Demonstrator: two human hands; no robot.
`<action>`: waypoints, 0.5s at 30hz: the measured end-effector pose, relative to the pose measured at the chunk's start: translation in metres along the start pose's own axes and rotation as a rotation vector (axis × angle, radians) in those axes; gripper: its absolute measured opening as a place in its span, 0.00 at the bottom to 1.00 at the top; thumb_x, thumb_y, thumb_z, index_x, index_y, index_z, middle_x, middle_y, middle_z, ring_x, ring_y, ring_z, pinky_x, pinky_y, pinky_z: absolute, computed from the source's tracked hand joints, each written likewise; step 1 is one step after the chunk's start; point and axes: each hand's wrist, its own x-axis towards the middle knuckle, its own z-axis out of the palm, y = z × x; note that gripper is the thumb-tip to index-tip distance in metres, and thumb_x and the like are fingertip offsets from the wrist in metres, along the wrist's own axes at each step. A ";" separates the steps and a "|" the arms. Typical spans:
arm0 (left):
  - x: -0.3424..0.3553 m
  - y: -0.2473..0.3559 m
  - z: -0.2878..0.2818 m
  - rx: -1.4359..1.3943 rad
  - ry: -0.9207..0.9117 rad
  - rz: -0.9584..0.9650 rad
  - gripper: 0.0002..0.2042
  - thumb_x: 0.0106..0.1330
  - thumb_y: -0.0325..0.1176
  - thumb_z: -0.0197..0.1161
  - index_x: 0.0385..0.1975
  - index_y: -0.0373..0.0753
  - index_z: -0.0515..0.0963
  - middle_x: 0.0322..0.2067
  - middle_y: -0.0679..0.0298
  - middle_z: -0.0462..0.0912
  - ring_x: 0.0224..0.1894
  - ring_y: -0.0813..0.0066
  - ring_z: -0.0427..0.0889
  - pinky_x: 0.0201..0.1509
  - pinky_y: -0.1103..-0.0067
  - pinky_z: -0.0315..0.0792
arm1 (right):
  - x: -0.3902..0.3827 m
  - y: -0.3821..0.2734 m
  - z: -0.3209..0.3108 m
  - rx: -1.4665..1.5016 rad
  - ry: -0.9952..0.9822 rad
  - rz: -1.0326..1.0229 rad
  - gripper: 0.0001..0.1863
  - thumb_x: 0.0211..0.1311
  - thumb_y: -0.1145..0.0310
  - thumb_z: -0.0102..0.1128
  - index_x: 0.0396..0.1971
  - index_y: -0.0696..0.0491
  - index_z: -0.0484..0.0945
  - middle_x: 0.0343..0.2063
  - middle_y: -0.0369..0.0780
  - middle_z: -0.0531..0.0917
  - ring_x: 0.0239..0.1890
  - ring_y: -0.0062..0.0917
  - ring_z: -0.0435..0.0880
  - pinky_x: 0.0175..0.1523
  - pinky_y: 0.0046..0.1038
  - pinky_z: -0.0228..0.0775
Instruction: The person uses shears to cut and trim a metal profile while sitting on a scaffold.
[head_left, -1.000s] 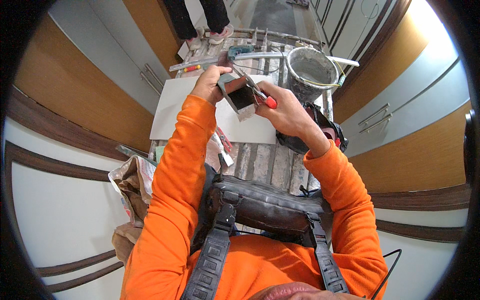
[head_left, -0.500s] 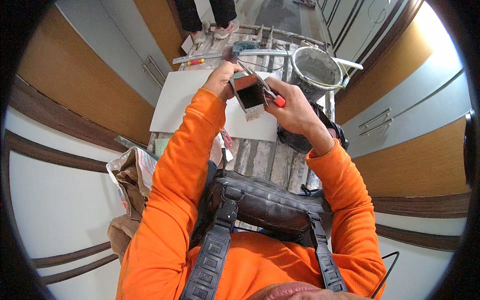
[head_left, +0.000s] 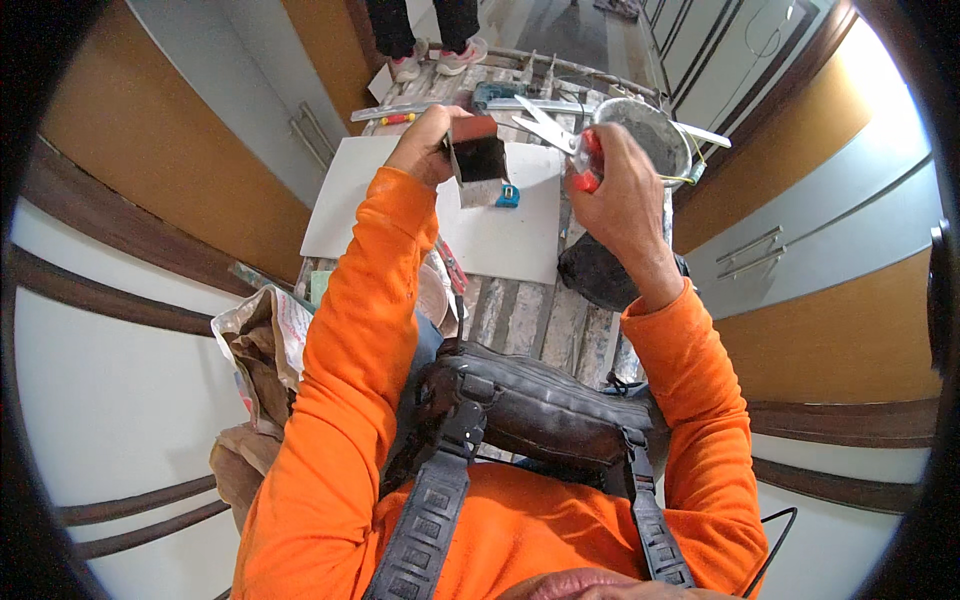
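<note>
My left hand point(head_left: 420, 148) is closed on a small box-like piece point(head_left: 478, 158) with reddish, black and whitish faces; its exact kind I cannot make out. To the right, my right hand point(head_left: 622, 185) grips a pair of scissors point(head_left: 556, 130) by its red handles. The blades are spread and point up and left, apart from the piece. Both hands are above a white board point(head_left: 345, 205) lying on slats. A blue tape measure point(head_left: 507, 195) shows on the board just below the box-like piece.
Behind the right hand stands a grey-smeared bucket point(head_left: 685, 150). Beyond the board lie a teal power tool point(head_left: 495, 93), a metal strip point(head_left: 375, 112) and a red-yellow-handled tool point(head_left: 398, 118). A person's shoes point(head_left: 460, 57) are at the far end. A black bag point(head_left: 600, 275) and cabinets point(head_left: 800, 260) are on the right.
My right hand has drawn the scissors to the right, away from the box-like piece, and the blades now show spread. My left hand has shifted left with the piece, and the tape measure has come into view.
</note>
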 end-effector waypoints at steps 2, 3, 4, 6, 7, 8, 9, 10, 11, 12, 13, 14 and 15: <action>-0.009 0.000 -0.002 0.087 -0.035 0.091 0.10 0.65 0.31 0.55 0.37 0.31 0.78 0.30 0.52 0.83 0.29 0.59 0.86 0.37 0.61 0.85 | 0.015 -0.008 -0.005 0.112 0.162 -0.093 0.21 0.47 0.70 0.69 0.43 0.53 0.76 0.33 0.42 0.80 0.37 0.40 0.82 0.44 0.36 0.75; -0.012 0.000 -0.004 0.131 -0.052 0.135 0.10 0.65 0.31 0.54 0.37 0.31 0.78 0.30 0.52 0.83 0.29 0.59 0.86 0.37 0.61 0.85 | 0.021 -0.012 -0.009 0.169 0.243 -0.137 0.20 0.46 0.71 0.70 0.43 0.53 0.76 0.33 0.42 0.80 0.36 0.40 0.82 0.45 0.36 0.75; -0.015 0.002 -0.004 0.105 -0.050 0.117 0.12 0.67 0.32 0.51 0.39 0.30 0.78 0.31 0.53 0.84 0.31 0.58 0.87 0.38 0.60 0.85 | 0.029 -0.021 -0.015 0.221 0.318 -0.158 0.21 0.44 0.73 0.71 0.41 0.53 0.76 0.32 0.41 0.80 0.35 0.38 0.82 0.44 0.36 0.76; -0.023 0.004 0.010 0.139 0.036 0.107 0.13 0.67 0.33 0.50 0.40 0.30 0.78 0.31 0.53 0.84 0.32 0.57 0.87 0.38 0.59 0.85 | 0.036 -0.026 -0.014 0.194 0.391 -0.260 0.19 0.45 0.71 0.71 0.40 0.52 0.77 0.32 0.40 0.81 0.35 0.37 0.83 0.43 0.37 0.77; -0.027 0.003 0.015 0.141 0.055 0.118 0.13 0.66 0.32 0.51 0.39 0.30 0.78 0.30 0.53 0.84 0.32 0.57 0.87 0.38 0.60 0.85 | 0.041 -0.027 -0.012 0.178 0.427 -0.310 0.18 0.46 0.69 0.71 0.40 0.51 0.77 0.31 0.39 0.81 0.36 0.36 0.84 0.42 0.37 0.77; -0.033 0.004 0.020 0.146 0.073 0.132 0.12 0.66 0.31 0.51 0.38 0.30 0.78 0.29 0.53 0.84 0.32 0.57 0.88 0.38 0.60 0.85 | 0.049 -0.030 -0.010 -0.107 0.275 -0.430 0.15 0.49 0.66 0.70 0.37 0.49 0.78 0.31 0.38 0.83 0.37 0.36 0.85 0.41 0.38 0.78; -0.032 0.005 0.020 0.175 0.030 0.131 0.11 0.65 0.31 0.52 0.37 0.30 0.78 0.28 0.53 0.84 0.32 0.58 0.88 0.37 0.62 0.85 | 0.045 -0.027 0.004 -0.090 0.130 -0.273 0.13 0.51 0.63 0.68 0.37 0.47 0.78 0.32 0.38 0.83 0.37 0.35 0.85 0.41 0.37 0.77; -0.031 0.005 0.019 0.203 -0.013 0.130 0.11 0.65 0.30 0.52 0.37 0.30 0.78 0.28 0.53 0.84 0.32 0.59 0.88 0.37 0.63 0.85 | 0.046 -0.023 0.001 -0.116 0.167 -0.328 0.15 0.50 0.64 0.69 0.38 0.47 0.78 0.31 0.38 0.82 0.36 0.35 0.85 0.42 0.36 0.76; -0.024 0.009 0.009 0.160 -0.016 0.095 0.10 0.65 0.30 0.52 0.37 0.29 0.77 0.28 0.53 0.84 0.31 0.60 0.87 0.36 0.64 0.85 | 0.050 -0.023 0.001 -0.134 0.209 -0.394 0.16 0.49 0.65 0.69 0.39 0.48 0.77 0.30 0.39 0.82 0.36 0.35 0.84 0.42 0.35 0.75; -0.017 0.010 -0.002 0.116 -0.014 0.052 0.10 0.65 0.29 0.52 0.37 0.29 0.77 0.28 0.53 0.84 0.31 0.61 0.87 0.35 0.66 0.85 | 0.050 -0.029 0.000 -0.017 0.265 -0.277 0.16 0.49 0.66 0.69 0.39 0.48 0.77 0.30 0.40 0.81 0.35 0.36 0.84 0.42 0.34 0.74; -0.008 0.011 -0.012 0.076 -0.047 0.085 0.10 0.65 0.28 0.51 0.37 0.29 0.77 0.28 0.53 0.84 0.31 0.61 0.87 0.36 0.66 0.85 | 0.048 -0.038 -0.004 0.100 0.316 -0.159 0.17 0.48 0.67 0.69 0.40 0.48 0.77 0.29 0.40 0.80 0.35 0.36 0.84 0.42 0.34 0.73; -0.004 0.011 -0.010 0.036 -0.094 0.108 0.10 0.65 0.28 0.51 0.37 0.29 0.77 0.29 0.53 0.84 0.32 0.61 0.88 0.37 0.66 0.85 | 0.045 -0.041 -0.008 0.202 0.366 -0.030 0.18 0.47 0.68 0.69 0.40 0.49 0.76 0.29 0.41 0.80 0.34 0.37 0.84 0.42 0.33 0.73; -0.001 0.010 -0.010 -0.003 -0.140 0.129 0.10 0.66 0.28 0.50 0.37 0.29 0.76 0.29 0.53 0.84 0.32 0.61 0.88 0.37 0.66 0.85 | 0.045 -0.037 -0.009 0.087 0.342 -0.156 0.17 0.48 0.68 0.68 0.40 0.50 0.76 0.30 0.42 0.80 0.35 0.38 0.83 0.42 0.35 0.73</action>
